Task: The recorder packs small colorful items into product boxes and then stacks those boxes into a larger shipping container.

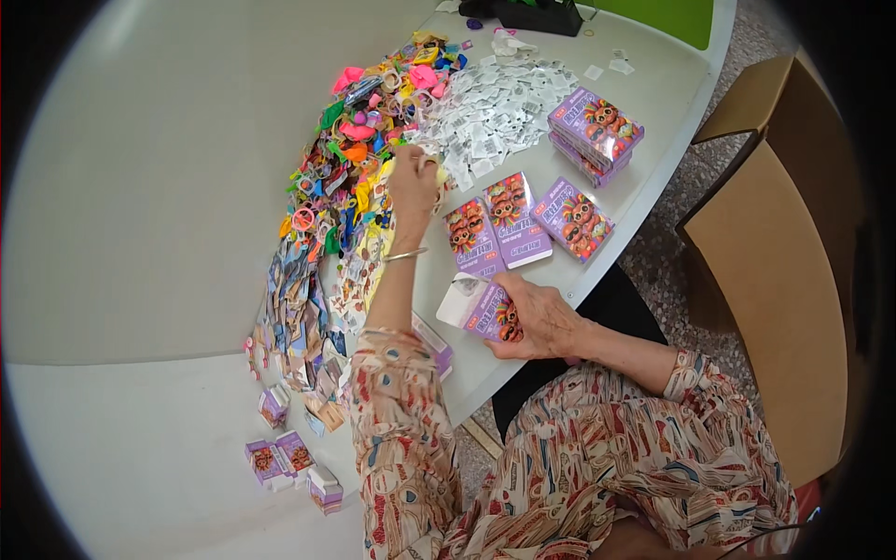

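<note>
My right hand (pixel 541 318) is wrapped round a small purple cardboard box (pixel 493 315) with cartoon figures on its front. Its pale end flap stands open toward the left. Farther away, my left hand (pixel 413 185), with a bangle at the wrist, reaches to where a heap of small colourful toys (pixel 359 140) meets a pile of white printed slips (pixel 495 107). Its fingers are curled together; whatever they pinch is too small to make out. Beneath that wrist lie yellowish picture cards (pixel 359 280). More purple boxes (pixel 518 217) lie flat just beyond the held one.
A stack of purple boxes (pixel 597 131) stands at the right edge of the white table. Bluish packets (pixel 294 313) spread at the left, with several small boxes (pixel 280 457) nearer me. On the floor to the right stands a large open carton (pixel 770 289). A black holder (pixel 537 16) is at the back.
</note>
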Motion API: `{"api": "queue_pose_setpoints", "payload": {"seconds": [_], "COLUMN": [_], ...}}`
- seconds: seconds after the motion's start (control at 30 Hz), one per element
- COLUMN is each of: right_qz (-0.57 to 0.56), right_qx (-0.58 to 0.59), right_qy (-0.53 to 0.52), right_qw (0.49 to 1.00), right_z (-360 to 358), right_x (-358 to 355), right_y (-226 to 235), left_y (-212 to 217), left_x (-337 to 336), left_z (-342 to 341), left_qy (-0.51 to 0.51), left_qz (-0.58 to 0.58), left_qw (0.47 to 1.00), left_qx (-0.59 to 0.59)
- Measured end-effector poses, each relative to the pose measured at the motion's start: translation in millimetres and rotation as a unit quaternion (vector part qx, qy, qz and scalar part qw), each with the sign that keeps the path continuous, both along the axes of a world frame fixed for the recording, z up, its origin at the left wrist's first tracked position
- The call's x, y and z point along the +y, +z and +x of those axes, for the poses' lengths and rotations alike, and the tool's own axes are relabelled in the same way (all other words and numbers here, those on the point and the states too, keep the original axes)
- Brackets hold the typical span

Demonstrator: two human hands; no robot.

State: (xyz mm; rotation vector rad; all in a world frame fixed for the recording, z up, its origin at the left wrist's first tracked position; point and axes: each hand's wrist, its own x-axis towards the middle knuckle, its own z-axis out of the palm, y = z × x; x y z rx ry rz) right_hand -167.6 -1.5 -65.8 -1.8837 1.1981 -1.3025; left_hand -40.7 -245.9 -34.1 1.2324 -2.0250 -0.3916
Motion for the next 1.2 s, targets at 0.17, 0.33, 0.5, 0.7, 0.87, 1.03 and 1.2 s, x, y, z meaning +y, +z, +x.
{"api": "queue_pose_setpoints", "payload": {"seconds": [0.17, 0.33, 0.5, 0.7, 0.87, 1.03, 1.2], "right_qz": [0.008, -0.025, -0.019, -0.033, -0.042, -0.047, -0.018], "right_qx": [-0.007, 0.002, 0.039, 0.064, 0.082, 0.073, 0.067], "right_qy": [-0.001, -0.016, 0.006, 0.001, 0.013, -0.006, 0.007], "right_qw": [1.000, 1.000, 0.999, 0.997, 0.996, 0.996, 0.998], "right_z": [-4.8, -1.3, 5.4, 8.6, 13.8, 16.3, 22.4], "right_x": [0.3, -3.5, -2.9, -1.2, 1.7, 0.5, 4.4], "right_y": [2.1, 0.7, 0.9, 5.1, 5.0, 10.0, 4.6], "left_y": [74.8, 99.8, 70.9, 71.7, 49.8, 56.1, 63.5], "left_x": [66.7, 147.4, 191.7, 206.0, 208.1, 209.7, 212.8], "left_z": [31.8, 50.3, 52.1, 51.4, 63.6, 63.8, 71.5], "left_qy": [-0.097, -0.132, -0.116, -0.043, -0.066, -0.089, -0.120], "left_qz": [0.266, 0.297, 0.016, -0.013, 0.030, 0.117, 0.196], "left_qw": [0.948, 0.940, 0.984, 0.993, 0.994, 0.989, 0.973], "left_qx": [0.146, 0.099, -0.133, -0.110, -0.079, -0.002, 0.003]}}
